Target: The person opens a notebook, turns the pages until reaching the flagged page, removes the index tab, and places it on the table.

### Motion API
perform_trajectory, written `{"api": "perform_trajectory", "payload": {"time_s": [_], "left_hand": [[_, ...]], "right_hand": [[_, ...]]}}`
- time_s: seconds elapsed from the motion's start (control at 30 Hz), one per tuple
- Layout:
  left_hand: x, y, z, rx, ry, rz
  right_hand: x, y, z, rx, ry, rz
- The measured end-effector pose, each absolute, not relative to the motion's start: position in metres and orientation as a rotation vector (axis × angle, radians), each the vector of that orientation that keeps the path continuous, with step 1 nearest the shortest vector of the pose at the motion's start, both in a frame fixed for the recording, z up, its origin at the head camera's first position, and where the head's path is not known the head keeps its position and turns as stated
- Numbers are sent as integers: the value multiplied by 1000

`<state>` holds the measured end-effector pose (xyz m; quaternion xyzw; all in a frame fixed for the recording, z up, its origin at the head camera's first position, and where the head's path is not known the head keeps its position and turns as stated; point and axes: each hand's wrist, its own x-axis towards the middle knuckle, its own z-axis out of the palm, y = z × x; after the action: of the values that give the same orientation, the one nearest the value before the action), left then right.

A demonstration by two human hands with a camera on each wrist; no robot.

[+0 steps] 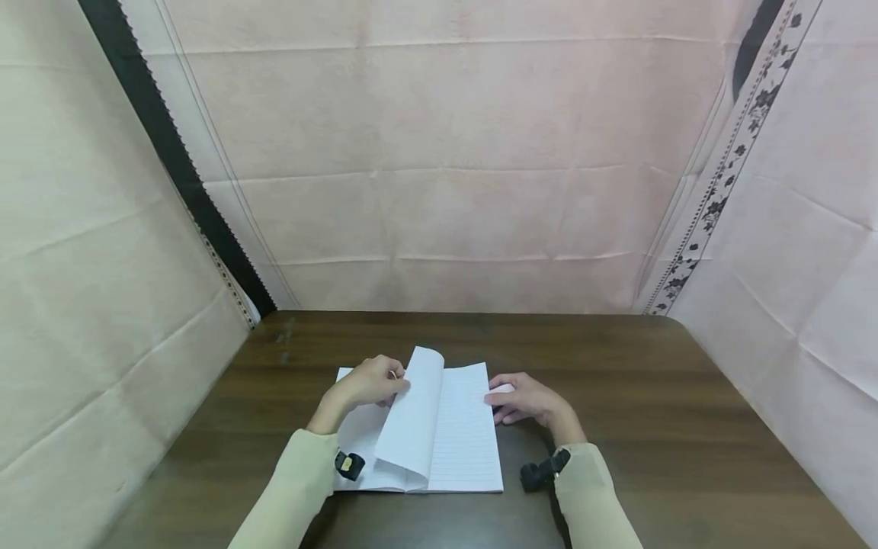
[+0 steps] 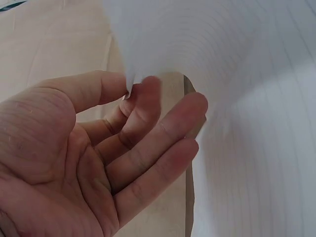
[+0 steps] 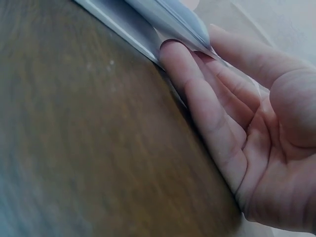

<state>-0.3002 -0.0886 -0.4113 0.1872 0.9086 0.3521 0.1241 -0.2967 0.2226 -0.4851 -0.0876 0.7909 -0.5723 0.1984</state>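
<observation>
An open lined notebook (image 1: 459, 435) lies on a dark wooden table (image 1: 686, 427). My left hand (image 1: 370, 385) pinches the top edge of one page (image 1: 414, 412) between thumb and forefinger, and the page stands lifted and curved over the spine. In the left wrist view the left hand (image 2: 131, 94) holds that page (image 2: 237, 74) by its edge, the other fingers loose. My right hand (image 1: 528, 400) rests at the notebook's right edge. In the right wrist view the right hand (image 3: 195, 47) has fairly straight fingers, tips touching the stacked page edges (image 3: 163, 15).
Pale fabric sheets wall the table in at the back (image 1: 446, 191) and on both sides. Bare wood (image 3: 89, 138) stretches right of the notebook and behind it. Small black cameras (image 1: 542, 471) sit on both wrists.
</observation>
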Motion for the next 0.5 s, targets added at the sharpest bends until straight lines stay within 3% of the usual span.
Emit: {"api": "perform_trajectory", "payload": {"time_s": [0.5], "left_hand": [[-293,-136,-414,458,2680,1036]], "right_hand": [[-292,221,-475,-321,2313,-1545]]}}
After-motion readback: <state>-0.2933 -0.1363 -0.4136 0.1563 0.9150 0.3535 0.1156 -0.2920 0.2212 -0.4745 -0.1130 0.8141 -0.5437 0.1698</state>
